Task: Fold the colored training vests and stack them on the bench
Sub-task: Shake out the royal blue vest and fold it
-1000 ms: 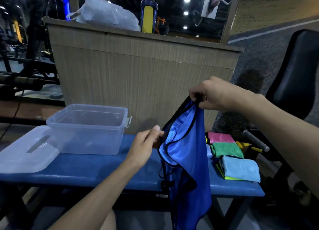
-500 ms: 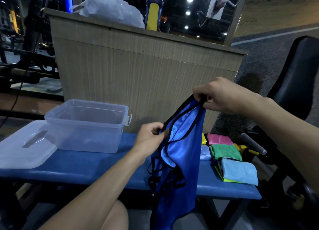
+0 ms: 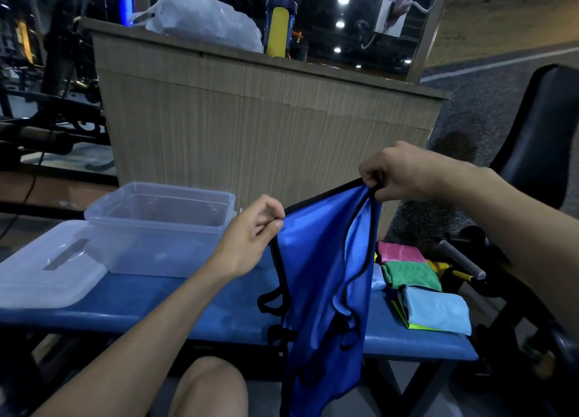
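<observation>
A blue training vest [image 3: 316,291] with black trim hangs in the air above the blue bench [image 3: 163,304]. My left hand [image 3: 250,238] pinches its left top corner. My right hand [image 3: 398,172] grips the other top corner, higher up and to the right, so the top edge runs taut between them. The vest's lower part drops in front of the bench edge. Folded vests lie at the bench's right end: a pink one [image 3: 399,252], a green one [image 3: 410,274] and a light blue one [image 3: 437,311] on top of a yellow-green one.
A clear plastic tub [image 3: 156,228] stands on the bench's left half, its lid [image 3: 47,266] beside it. A wooden counter [image 3: 266,128] behind carries a white bag [image 3: 200,18] and a yellow-and-blue bottle [image 3: 279,22]. A black padded seat [image 3: 542,134] stands at the right. My knee [image 3: 210,385] is below.
My hands have moved apart, spreading the vest's top edge wide. The vest hung bunched and narrow before; it now hangs flatter.
</observation>
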A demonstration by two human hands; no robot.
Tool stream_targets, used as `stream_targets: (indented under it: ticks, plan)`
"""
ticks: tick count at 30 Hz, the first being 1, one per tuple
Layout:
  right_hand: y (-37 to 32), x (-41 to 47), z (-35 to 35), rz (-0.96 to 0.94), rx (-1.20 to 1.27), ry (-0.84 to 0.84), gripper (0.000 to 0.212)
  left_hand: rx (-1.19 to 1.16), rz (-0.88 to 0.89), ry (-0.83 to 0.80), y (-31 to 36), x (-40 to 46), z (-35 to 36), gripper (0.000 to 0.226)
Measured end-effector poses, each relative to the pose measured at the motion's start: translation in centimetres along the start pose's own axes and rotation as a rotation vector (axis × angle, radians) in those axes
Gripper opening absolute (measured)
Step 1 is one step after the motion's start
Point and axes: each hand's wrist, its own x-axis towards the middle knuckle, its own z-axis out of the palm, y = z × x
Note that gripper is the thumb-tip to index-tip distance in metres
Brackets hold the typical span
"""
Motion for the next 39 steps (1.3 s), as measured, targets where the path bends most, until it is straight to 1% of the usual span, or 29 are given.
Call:
stream_targets:
  ticks: [3,5,8,10,11,13,16,17,20,22,24,25,27,31,33,36,39]
  plan:
    - [-0.6,0.3,-0.5,0.025,-0.016,-0.029,0.027,0.248,0.06,-0.08,0.3,-0.3,0.2,0.041]
    - [-1.1,0.6,-0.9,0.057,-0.034,-0.046,0.026,0.309,0.095,-0.158,0.9,-0.7,0.8,0.046]
    - [-1.9,1.3,-1.4,0.117,-0.068,-0.056,0.026,0.424,0.096,-0.298,2.6,-1.6,2.3,0.04]
    - [-2.5,1.8,-1.6,0.164,-0.072,-0.057,0.025,0.503,0.102,-0.352,3.6,-2.1,3.5,0.028]
    - [-2.8,2.0,-1.7,0.187,-0.07,-0.055,0.024,0.539,0.091,-0.367,4.0,-2.2,3.9,0.026]
    - [-3.3,2.4,-1.9,0.226,-0.065,-0.054,0.021,0.551,0.037,-0.378,4.8,-2.3,4.2,0.031]
    - [-3.8,2.6,-2.3,0.264,-0.062,-0.057,0.016,0.486,-0.001,-0.345,5.1,-2.7,4.0,0.04]
    - [-3.9,2.7,-2.4,0.276,-0.058,-0.056,0.016,0.495,-0.011,-0.33,5.1,-2.8,3.8,0.046]
    - [-4.1,2.6,-2.6,0.323,-0.028,-0.063,0.015,0.585,-0.072,-0.271,5.4,-3.2,3.7,0.077]
    - [-4.2,2.6,-2.7,0.353,-0.014,-0.08,0.013,0.614,-0.076,-0.242,5.8,-3.3,4.1,0.086]
    - [-4.3,2.5,-2.8,0.384,-0.003,-0.091,0.012,0.609,-0.088,-0.253,5.9,-3.4,4.3,0.095]
    - [-4.4,2.4,-2.9,0.398,0.005,-0.098,0.012,0.614,-0.094,-0.247,6.1,-3.6,4.5,0.096]
    - [-4.4,2.2,-3.1,0.422,0.022,-0.11,0.013,0.661,-0.095,-0.203,6.4,-3.8,4.9,0.088]
    - [-4.6,2.0,-3.1,0.442,0.039,-0.118,0.013,0.769,-0.08,-0.053,6.4,-4.0,6.1,0.067]
    - [-4.5,1.8,-3.3,0.453,0.055,-0.123,0.013,0.767,-0.059,0.003,5.7,-3.6,5.9,0.054]
    - [-4.0,1.1,-3.3,0.464,0.07,-0.132,0.012,0.579,-0.03,0.046,4.3,-2.7,4.7,0.05]
    - [-3.1,0.1,-2.8,0.46,0.089,-0.145,0.011,0.424,0.042,0.002,3.4,-1.7,3.1,0.041]
